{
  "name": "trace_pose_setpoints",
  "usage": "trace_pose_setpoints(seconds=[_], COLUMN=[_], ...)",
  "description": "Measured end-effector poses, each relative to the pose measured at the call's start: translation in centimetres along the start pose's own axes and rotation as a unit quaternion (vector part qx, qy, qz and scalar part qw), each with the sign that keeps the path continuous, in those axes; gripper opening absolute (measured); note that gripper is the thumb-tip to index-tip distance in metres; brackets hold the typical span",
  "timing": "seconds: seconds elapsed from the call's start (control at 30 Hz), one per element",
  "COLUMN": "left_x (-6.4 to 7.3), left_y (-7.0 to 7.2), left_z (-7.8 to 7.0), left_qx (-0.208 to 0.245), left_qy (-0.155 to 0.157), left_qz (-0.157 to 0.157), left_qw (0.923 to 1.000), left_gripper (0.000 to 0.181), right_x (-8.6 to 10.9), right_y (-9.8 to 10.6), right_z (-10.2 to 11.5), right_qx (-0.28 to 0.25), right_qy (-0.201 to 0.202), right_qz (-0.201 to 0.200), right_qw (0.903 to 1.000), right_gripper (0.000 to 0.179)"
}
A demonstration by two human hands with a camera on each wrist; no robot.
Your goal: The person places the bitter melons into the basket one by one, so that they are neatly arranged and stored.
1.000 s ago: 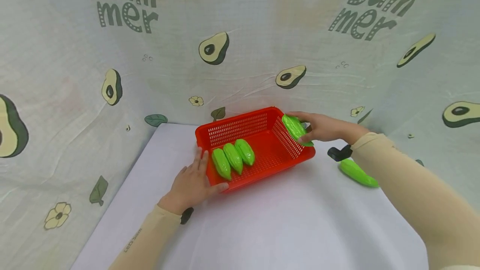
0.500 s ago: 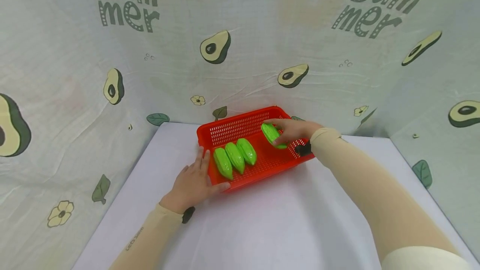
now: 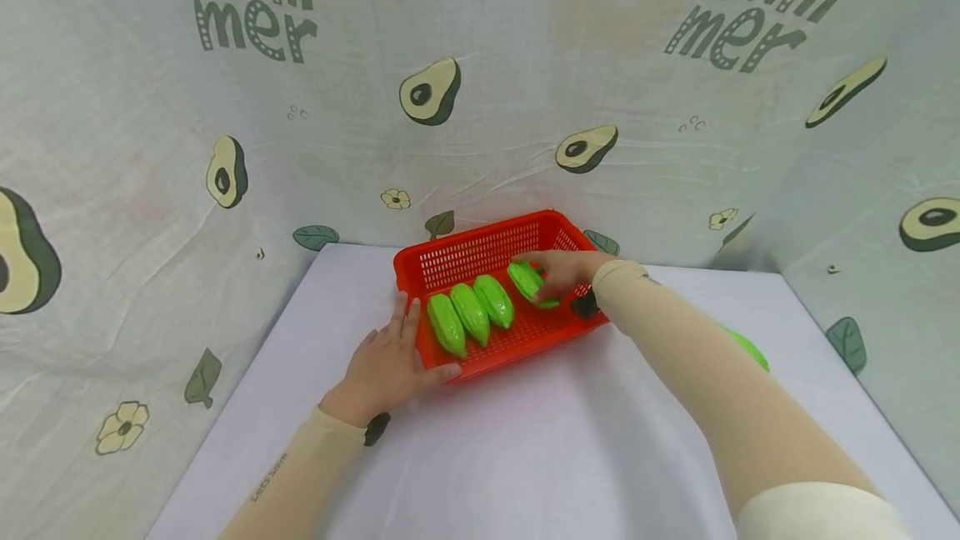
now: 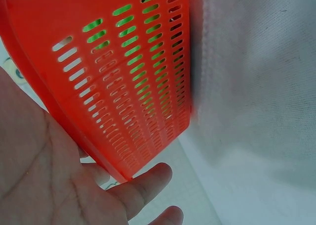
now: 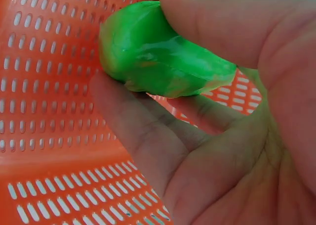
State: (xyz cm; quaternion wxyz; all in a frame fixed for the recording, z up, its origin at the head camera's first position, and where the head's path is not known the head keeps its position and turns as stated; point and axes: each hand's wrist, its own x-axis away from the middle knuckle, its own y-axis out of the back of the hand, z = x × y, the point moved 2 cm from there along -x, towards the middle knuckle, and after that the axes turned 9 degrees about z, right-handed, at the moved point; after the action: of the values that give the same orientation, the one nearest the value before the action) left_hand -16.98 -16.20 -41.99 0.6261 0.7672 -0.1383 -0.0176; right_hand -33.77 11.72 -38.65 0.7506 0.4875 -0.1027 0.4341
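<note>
A red plastic basket with slotted walls stands on the table. Three glossy green ridged fruits, pointed at the ends, lie side by side in its left part. My left hand rests on the basket's left end, fingers extended along the rim and thumb at the front corner. In the left wrist view, the slotted wall is right beside the palm. My right hand is inside the basket and holds another green ridged fruit between thumb and fingers, to the right of the row.
Another green fruit lies on the white table at the right, partly hidden behind the right sleeve. A pale cloth printed with avocados hangs behind the basket and along both sides.
My right hand has carried its green fruit from over the basket's right end leftward and down into the basket, nearer the row. The left hand keeps its place on the rim.
</note>
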Motion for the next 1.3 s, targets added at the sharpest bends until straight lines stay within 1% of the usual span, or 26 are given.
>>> trace_pose_setpoints(seconds=[0.13,0.27,0.43,0.6,0.83,1.03,1.17,1.3], left_x=[0.0,0.0,0.0,0.0,0.2,0.1,0.1,0.1], left_y=[0.1,0.2,0.2,0.2,0.6,0.4,0.3,0.3], left_z=[0.0,-0.1,-0.1,-0.1,-0.3,-0.3,-0.2,-0.2], left_qx=[0.001,0.001,0.0,0.001,0.006,0.006,0.003,0.001], left_qy=[0.0,-0.001,0.001,0.002,-0.01,-0.009,-0.002,-0.002], left_qz=[-0.002,-0.001,0.001,0.002,-0.016,-0.013,-0.006,-0.008], left_qw=[1.0,1.0,1.0,1.0,0.9998,0.9999,1.0,1.0], left_gripper=[0.121,0.121,0.121,0.121,0.119,0.12,0.121,0.121], right_x=[-0.6,-1.3,-1.8,-1.9,-2.1,-2.1,-2.0,-1.7], right_y=[-0.3,-0.6,-1.0,-1.2,-1.4,-1.5,-1.4,-1.1], right_z=[0.0,0.1,0.1,0.1,0.1,0.0,0.0,0.0], right_qx=[-0.007,0.01,0.015,0.006,0.006,0.004,-0.002,0.005], right_qy=[-0.004,-0.006,-0.011,-0.015,-0.008,-0.015,-0.009,-0.007], right_qz=[0.008,0.01,0.01,0.011,0.011,0.009,0.014,0.016], right_qw=[0.9999,0.9999,0.9998,0.9998,0.9999,0.9998,0.9999,0.9998], right_gripper=[0.08,0.082,0.082,0.081,0.082,0.082,0.081,0.08])
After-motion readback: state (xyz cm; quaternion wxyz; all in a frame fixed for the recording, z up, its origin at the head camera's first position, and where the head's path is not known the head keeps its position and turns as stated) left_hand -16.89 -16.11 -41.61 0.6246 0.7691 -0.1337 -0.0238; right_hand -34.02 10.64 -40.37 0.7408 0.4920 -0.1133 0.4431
